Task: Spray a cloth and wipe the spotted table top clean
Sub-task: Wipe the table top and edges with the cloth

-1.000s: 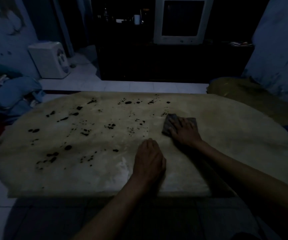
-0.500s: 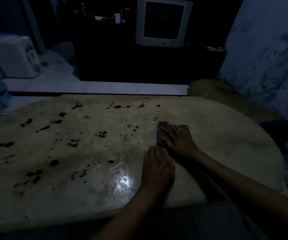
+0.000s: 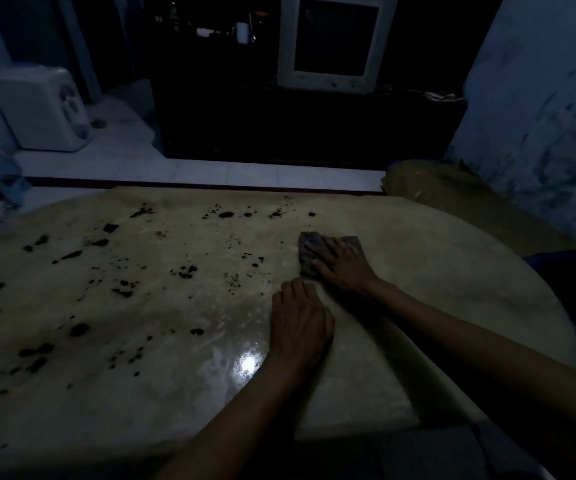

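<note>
A pale oval table top [image 3: 435, 289] fills the dim view, with many dark spots [image 3: 225, 214] scattered over its left and far-middle part. A small grey cloth [image 3: 309, 245] lies flat on it right of centre. My right hand [image 3: 343, 266] presses on the cloth with straight, spread fingers. My left hand [image 3: 298, 323] rests palm-down on the bare table just in front of the cloth, holding nothing. A wet sheen with a bright glare lies left of that hand. No spray bottle is visible.
Beyond the table stands a dark cabinet [image 3: 297, 126] with an old white monitor [image 3: 336, 43] and a mug [image 3: 242, 32] on it. A white appliance [image 3: 42, 109] sits on the floor at far left. A yellowish cushion [image 3: 452, 192] lies at the right by the wall.
The camera has swung right and down, so the table sits lower and nearer in view. My right hand keeps pressing the cloth at about the same spot; my left hand stays flat.
</note>
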